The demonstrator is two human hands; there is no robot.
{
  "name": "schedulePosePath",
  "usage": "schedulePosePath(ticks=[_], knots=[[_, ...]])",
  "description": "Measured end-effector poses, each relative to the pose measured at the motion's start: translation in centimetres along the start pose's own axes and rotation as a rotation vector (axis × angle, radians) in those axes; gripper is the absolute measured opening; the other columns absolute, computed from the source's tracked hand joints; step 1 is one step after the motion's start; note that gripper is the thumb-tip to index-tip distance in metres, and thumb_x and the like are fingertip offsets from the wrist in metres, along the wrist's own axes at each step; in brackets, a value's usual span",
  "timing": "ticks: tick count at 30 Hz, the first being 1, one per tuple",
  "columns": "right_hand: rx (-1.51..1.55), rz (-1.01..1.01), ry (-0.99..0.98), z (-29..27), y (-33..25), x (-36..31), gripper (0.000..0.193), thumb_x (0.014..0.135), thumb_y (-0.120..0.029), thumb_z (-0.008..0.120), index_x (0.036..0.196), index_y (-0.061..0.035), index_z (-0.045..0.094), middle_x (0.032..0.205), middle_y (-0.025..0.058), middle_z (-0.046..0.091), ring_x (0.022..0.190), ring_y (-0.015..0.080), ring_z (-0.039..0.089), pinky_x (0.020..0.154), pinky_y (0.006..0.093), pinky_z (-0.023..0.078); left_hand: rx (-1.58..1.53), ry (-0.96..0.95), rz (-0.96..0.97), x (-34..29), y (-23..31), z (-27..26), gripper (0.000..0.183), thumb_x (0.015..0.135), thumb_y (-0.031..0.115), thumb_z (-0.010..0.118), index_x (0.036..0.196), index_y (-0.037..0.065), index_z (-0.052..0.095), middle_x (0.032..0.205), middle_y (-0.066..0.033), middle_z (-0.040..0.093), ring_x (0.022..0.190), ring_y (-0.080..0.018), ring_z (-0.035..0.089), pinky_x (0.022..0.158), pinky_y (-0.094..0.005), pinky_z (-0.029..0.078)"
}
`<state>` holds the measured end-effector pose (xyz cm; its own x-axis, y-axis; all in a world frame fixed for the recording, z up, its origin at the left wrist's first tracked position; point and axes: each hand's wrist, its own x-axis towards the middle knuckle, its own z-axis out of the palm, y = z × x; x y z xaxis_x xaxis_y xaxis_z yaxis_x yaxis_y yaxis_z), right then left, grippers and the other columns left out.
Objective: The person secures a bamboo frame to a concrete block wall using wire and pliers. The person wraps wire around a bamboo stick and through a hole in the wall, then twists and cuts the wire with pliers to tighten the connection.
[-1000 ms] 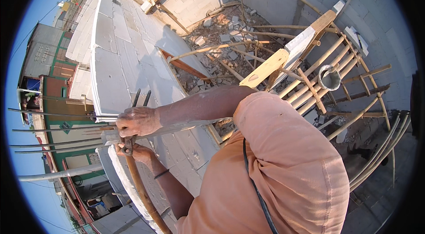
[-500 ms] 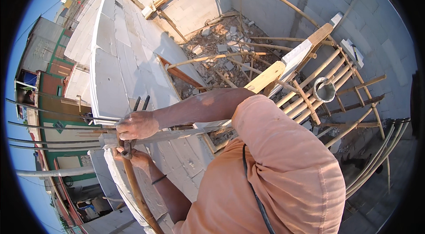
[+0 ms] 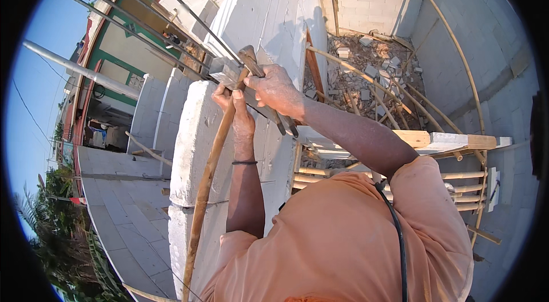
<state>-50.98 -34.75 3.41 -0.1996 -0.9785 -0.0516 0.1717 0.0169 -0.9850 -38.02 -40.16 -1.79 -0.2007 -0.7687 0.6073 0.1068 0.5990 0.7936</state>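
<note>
My left hand (image 3: 241,116) is closed around the upper part of a brown wooden pole (image 3: 201,205), thumb in front and fingertips behind. The pole leans against the white block wall and runs down past the lower edge. Just to the right, my right hand (image 3: 279,92) grips a dark two-handled tool like pincers (image 3: 251,64); its handle ends stick out below the fist. The tool's head crosses the pole near its top, partly hidden by the pole and my fingers. A small grey block-like piece (image 3: 225,71) sits beside my left fingertips, on the wall side.
The white block wall (image 3: 191,148) runs under my arms. Several steel bars (image 3: 134,33) jut to the upper left, above a grey pipe (image 3: 80,68). Rubble (image 3: 366,73) and bamboo poles (image 3: 457,56) lie lower to the right, near a bamboo platform (image 3: 469,189).
My view has turned, so hands, pole and wall appear farther right and the street side shows more. My right hand still grips the tool, its handles now pointing down and right.
</note>
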Motion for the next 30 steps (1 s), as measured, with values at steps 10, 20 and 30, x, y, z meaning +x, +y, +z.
schedulePosePath(ticks=[10,20,30], knots=[[0.721,0.539,-0.041,-6.0,6.2,-5.3,0.014,0.089,-0.008,0.064,0.099,-0.0002,0.06,0.082,0.009,0.055,0.073,0.0241,0.062,0.073,0.0398,0.06,0.1,0.045,-0.012,-0.2,0.9,-0.2,0.064,0.096,0.05,0.051,0.128,-0.003,0.035,0.119,-0.0137,0.037,0.116,-0.0219,0.038,0.104,-0.0417,0.03],[0.666,0.651,0.11,-7.7,12.3,-9.8,0.028,0.089,-0.009,0.058,0.116,-0.0022,0.052,0.086,0.0088,0.063,0.078,0.024,0.066,0.081,0.0425,0.058,0.04,0.038,0.0,-0.2,0.2,0.0,0.066,0.095,0.052,0.053,0.129,-0.001,0.034,0.127,-0.0168,0.041,0.12,-0.0229,0.04,0.106,-0.0411,0.03],[-1.108,-0.007,-0.183,-6.7,-0.1,-4.6,0.027,0.098,-0.025,0.048,0.099,-0.0003,0.06,0.074,0.0171,0.064,0.076,0.0276,0.066,0.071,0.0433,0.049,0.053,0.028,-0.033,-0.2,0.4,-0.3,0.069,0.093,0.055,0.054,0.128,-0.001,0.034,0.126,-0.0156,0.038,0.121,-0.0228,0.039,0.106,-0.0422,0.031]])
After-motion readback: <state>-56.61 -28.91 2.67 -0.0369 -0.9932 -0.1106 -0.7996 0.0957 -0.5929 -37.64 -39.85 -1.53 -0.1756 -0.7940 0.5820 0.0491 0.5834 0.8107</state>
